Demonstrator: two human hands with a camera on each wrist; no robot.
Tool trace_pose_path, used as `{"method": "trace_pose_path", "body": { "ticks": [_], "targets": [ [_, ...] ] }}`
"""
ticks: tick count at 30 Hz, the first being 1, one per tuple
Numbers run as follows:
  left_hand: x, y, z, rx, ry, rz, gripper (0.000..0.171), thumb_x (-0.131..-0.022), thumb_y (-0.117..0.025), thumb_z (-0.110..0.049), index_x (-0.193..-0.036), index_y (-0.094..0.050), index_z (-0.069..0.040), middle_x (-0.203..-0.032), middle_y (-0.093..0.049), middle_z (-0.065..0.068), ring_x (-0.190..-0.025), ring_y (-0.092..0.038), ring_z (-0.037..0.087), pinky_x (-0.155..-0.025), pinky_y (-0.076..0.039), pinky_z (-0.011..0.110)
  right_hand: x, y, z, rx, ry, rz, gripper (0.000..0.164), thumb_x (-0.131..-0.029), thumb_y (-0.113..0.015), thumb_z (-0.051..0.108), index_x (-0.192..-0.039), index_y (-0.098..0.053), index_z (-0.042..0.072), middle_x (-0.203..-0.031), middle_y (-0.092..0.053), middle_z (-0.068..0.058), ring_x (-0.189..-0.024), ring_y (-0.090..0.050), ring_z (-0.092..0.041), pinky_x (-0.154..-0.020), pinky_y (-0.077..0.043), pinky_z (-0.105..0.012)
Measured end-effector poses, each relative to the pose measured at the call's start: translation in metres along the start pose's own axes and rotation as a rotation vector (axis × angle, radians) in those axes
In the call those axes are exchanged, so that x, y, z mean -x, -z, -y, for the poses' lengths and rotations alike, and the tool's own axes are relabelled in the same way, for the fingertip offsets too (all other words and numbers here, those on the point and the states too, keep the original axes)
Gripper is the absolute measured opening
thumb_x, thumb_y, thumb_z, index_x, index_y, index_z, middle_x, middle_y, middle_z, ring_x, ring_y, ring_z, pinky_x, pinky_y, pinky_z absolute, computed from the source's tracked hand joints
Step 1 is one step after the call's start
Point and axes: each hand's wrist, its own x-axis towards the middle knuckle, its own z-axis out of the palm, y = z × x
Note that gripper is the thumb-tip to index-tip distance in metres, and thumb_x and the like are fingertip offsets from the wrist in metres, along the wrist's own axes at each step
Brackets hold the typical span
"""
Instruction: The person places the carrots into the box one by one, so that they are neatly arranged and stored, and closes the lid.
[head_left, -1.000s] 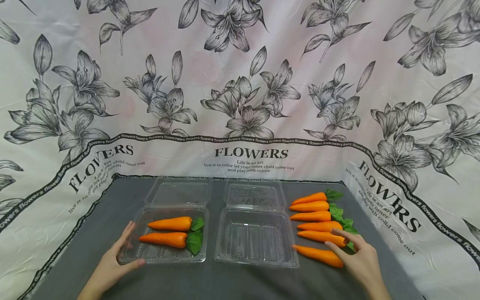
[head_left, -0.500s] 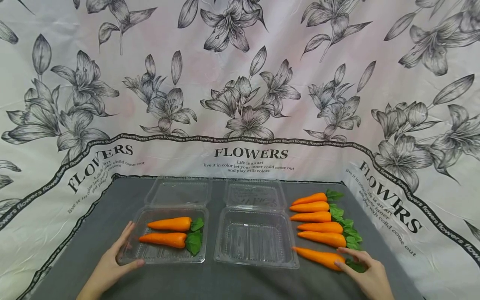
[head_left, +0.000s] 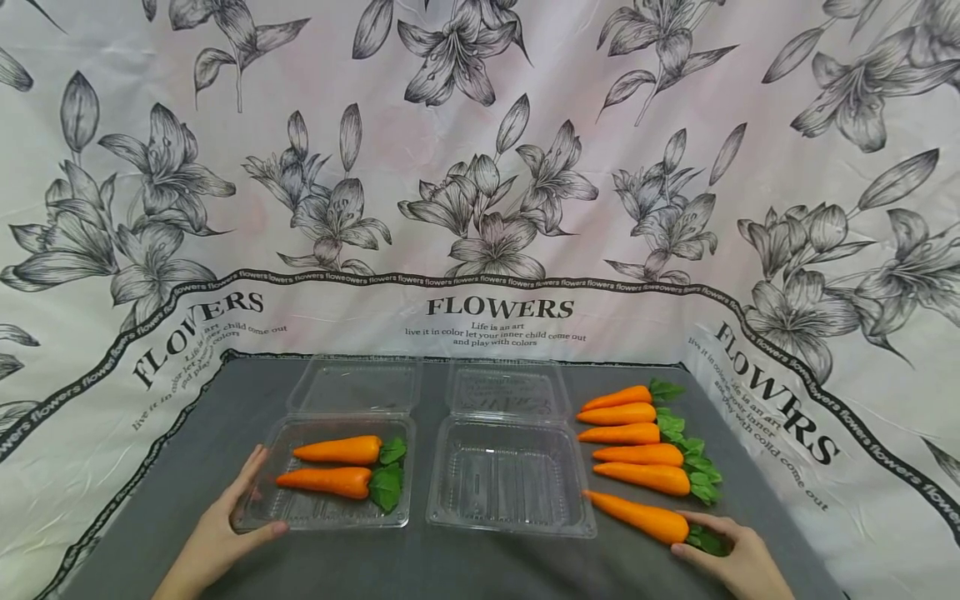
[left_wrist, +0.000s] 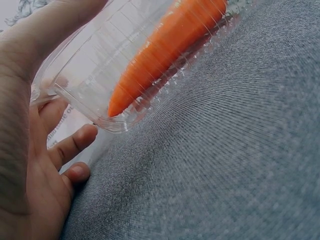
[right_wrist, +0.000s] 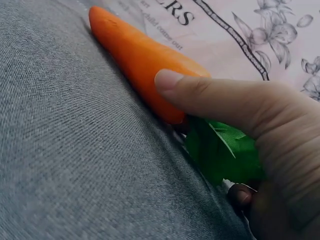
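My left hand is spread around the near left corner of a clear plastic clamshell box, thumb at the front edge and fingers along its side. Inside that box lie two carrots with green leaves; one carrot shows through the wall in the left wrist view. At the right, my right hand pinches the nearest carrot at its leafy end. In the right wrist view the thumb presses the carrot's thick end, with green leaves under the palm. This carrot's tip points left, right at the second box's corner.
A second clear clamshell box, lid folded back, stands open in the middle with nothing in it. Several more carrots lie in a column at the right, leaves pointing right. Behind the grey table hangs a flower-printed cloth.
My right hand has moved toward me and to the right, from over the carrot column to the nearest carrot's leafy end, and now grips it. My left hand has stayed at the left box.
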Motion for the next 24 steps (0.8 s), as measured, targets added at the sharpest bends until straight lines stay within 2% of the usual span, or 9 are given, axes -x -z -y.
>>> {"method": "trace_pose_path", "body": {
  "ticks": [4,7,10,12,14,16,18,21,24],
  "targets": [
    [0.0003,0.0003,-0.0005,-0.017,0.006,0.002,0.102,-0.095,-0.082,-0.017,-0.173,-0.017,-0.024,-0.180,-0.004,0.004,-0.113,-0.045,-0.005,-0.091,-0.035,0.003,-0.0001,-0.0021,-0.0006,-0.006,-0.004,-0.013,0.068,-0.089,-0.086,0.046,-0.141,-0.069,0.006,-0.133,-0.071,-0.019,-0.102,-0.063,-0.019,-0.081,-0.054,-0.036],
    [0.0002,0.0008,-0.0019,-0.045,0.017,0.000,0.102,-0.095,-0.083,-0.019,-0.173,-0.017,-0.025,-0.180,-0.005,0.006,-0.110,-0.046,-0.003,-0.089,-0.036,0.005,-0.0001,-0.0026,0.0007,-0.025,-0.032,-0.011,0.069,-0.089,-0.085,0.046,-0.143,-0.068,0.006,-0.107,-0.072,-0.012,-0.084,-0.055,-0.014,-0.071,-0.046,-0.031],
    [0.0001,0.0011,-0.0035,-0.073,0.026,-0.006,0.102,-0.095,-0.083,-0.022,-0.173,-0.017,-0.027,-0.180,-0.006,0.006,-0.107,-0.046,-0.002,-0.087,-0.036,0.006,0.0005,-0.0018,0.0023,-0.034,-0.040,-0.014,0.071,-0.090,-0.085,0.045,-0.144,-0.066,0.004,-0.080,-0.049,-0.002,-0.069,-0.040,-0.013,-0.062,-0.036,-0.029],
    [0.0001,0.0009,-0.0037,-0.071,0.021,-0.008,0.102,-0.095,-0.083,-0.022,-0.172,-0.017,-0.027,-0.180,-0.006,0.006,-0.107,-0.046,-0.002,-0.089,-0.035,0.005,0.0010,-0.0009,0.0034,-0.037,-0.041,-0.016,0.071,-0.091,-0.084,0.044,-0.145,-0.065,0.003,-0.074,-0.036,-0.001,-0.066,-0.034,-0.015,-0.060,-0.032,-0.030],
    [0.0004,0.0003,-0.0031,-0.056,0.011,-0.010,0.102,-0.095,-0.083,-0.020,-0.172,-0.018,-0.026,-0.180,-0.006,0.005,-0.108,-0.046,-0.002,-0.090,-0.033,0.003,0.0015,0.0003,0.0045,-0.038,-0.043,-0.017,0.072,-0.091,-0.084,0.044,-0.145,-0.064,0.002,-0.074,-0.036,-0.002,-0.065,-0.033,-0.016,-0.059,-0.032,-0.032],
    [0.0007,-0.0004,-0.0022,-0.037,0.000,-0.011,0.102,-0.094,-0.083,-0.017,-0.172,-0.018,-0.025,-0.180,-0.005,0.004,-0.109,-0.046,-0.002,-0.093,-0.031,0.000,0.0026,0.0015,0.0054,-0.024,-0.027,-0.031,0.070,-0.091,-0.084,0.045,-0.143,-0.066,0.002,-0.080,-0.055,-0.010,-0.072,-0.050,-0.018,-0.065,-0.044,-0.033],
    [0.0008,-0.0008,-0.0017,-0.022,-0.004,-0.010,0.103,-0.094,-0.083,-0.016,-0.172,-0.018,-0.025,-0.180,-0.004,0.002,-0.110,-0.046,-0.003,-0.094,-0.029,-0.001,0.0036,0.0027,0.0067,-0.016,-0.018,-0.043,0.069,-0.091,-0.084,0.045,-0.142,-0.067,0.002,-0.102,-0.069,-0.022,-0.083,-0.060,-0.023,-0.072,-0.051,-0.038],
    [0.0002,-0.0006,-0.0020,-0.015,0.007,-0.004,0.103,-0.094,-0.083,-0.017,-0.173,-0.017,-0.026,-0.180,-0.003,0.002,-0.111,-0.045,-0.003,-0.095,-0.029,-0.002,0.0060,0.0038,0.0081,-0.005,0.017,-0.077,0.066,-0.092,-0.084,0.044,-0.140,-0.068,0.001,-0.136,-0.066,-0.030,-0.105,-0.066,-0.037,-0.086,-0.056,-0.050],
    [-0.0003,0.0004,-0.0025,-0.039,0.022,0.001,0.103,-0.095,-0.083,-0.020,-0.173,-0.016,-0.028,-0.180,-0.003,0.006,-0.109,-0.045,-0.002,-0.092,-0.032,0.001,0.0089,0.0038,0.0087,-0.029,0.044,-0.112,0.063,-0.093,-0.084,0.041,-0.139,-0.069,0.002,-0.137,-0.066,-0.031,-0.110,-0.065,-0.045,-0.090,-0.055,-0.056]
  ]
}}
